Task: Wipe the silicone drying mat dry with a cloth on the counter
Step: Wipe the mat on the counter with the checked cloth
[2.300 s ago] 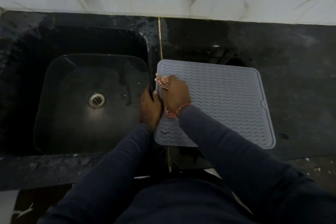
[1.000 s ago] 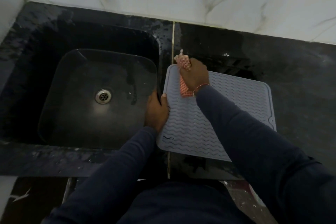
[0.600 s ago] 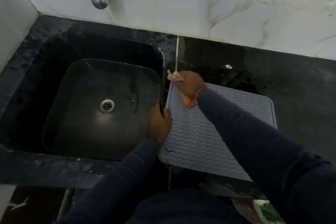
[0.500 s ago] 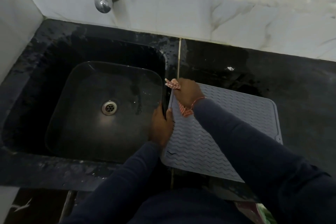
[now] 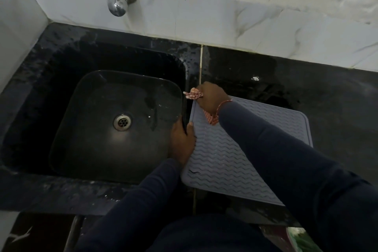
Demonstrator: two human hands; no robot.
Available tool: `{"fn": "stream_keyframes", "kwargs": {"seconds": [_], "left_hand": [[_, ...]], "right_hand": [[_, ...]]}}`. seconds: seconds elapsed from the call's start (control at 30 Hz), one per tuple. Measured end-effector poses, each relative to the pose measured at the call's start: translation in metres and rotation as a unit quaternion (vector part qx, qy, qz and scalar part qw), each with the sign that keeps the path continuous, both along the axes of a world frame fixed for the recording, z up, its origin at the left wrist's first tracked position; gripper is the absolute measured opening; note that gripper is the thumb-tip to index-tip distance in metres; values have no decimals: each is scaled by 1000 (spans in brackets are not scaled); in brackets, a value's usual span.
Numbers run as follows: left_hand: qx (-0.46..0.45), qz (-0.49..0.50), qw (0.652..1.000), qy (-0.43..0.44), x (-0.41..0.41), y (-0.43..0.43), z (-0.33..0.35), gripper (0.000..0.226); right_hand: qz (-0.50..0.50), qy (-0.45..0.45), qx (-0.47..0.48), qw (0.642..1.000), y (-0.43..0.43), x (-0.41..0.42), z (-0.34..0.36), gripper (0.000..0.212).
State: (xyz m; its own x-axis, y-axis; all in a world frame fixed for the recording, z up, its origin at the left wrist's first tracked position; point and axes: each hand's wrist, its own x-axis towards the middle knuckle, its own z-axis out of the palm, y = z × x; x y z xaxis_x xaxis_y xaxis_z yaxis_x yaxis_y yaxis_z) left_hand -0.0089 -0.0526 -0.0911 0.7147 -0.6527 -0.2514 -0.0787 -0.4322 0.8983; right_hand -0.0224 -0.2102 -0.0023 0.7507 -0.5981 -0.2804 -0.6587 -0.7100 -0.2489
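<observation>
Beside the sink (image 5: 92, 139), right hand (image 5: 210, 98) clutches cloth (image 5: 193, 94) on mat (image 5: 225, 159) corner, left hand (image 5: 182, 139) pinches mat edge.

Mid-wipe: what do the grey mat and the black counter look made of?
Grey wavy-ribbed rectangular mat: likely matte silicone or rubber, judging by moulded ridges and rounded corners. Black counter: glossy polished stone, perhaps granite; it shows speckles and wet reflections.

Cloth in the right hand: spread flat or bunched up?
Bunched up. The checked cloth pokes out crumpled past the right hand, and another fold shows under the wrist on the mat.
</observation>
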Motion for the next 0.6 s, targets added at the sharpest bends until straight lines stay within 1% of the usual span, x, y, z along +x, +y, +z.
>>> {"fn": "stream_keyframes", "kwargs": {"seconds": [0.17, 0.27, 0.43, 0.5, 0.57, 0.6], "left_hand": [[-1, -1, 1000, 19, 2, 1, 2, 45], [0, 4, 999, 52, 4, 3, 5, 40], [-28, 8, 998, 63, 3, 6, 12, 32], [-35, 15, 997, 72, 3, 10, 10, 34], [-44, 16, 996, 72, 1, 14, 6, 41], [-43, 14, 996, 71, 1, 15, 2, 40]], "right_hand": [[23, 1, 5, 1000, 19, -8, 4, 23], [52, 11, 0, 999, 27, -13, 5, 23], [88, 39, -1, 995, 44, -20, 8, 25], [103, 47, 14, 994, 51, -24, 8, 28], [104, 38, 54, 992, 55, -30, 7, 29], [103, 34, 79, 991, 55, -34, 6, 28]]}}
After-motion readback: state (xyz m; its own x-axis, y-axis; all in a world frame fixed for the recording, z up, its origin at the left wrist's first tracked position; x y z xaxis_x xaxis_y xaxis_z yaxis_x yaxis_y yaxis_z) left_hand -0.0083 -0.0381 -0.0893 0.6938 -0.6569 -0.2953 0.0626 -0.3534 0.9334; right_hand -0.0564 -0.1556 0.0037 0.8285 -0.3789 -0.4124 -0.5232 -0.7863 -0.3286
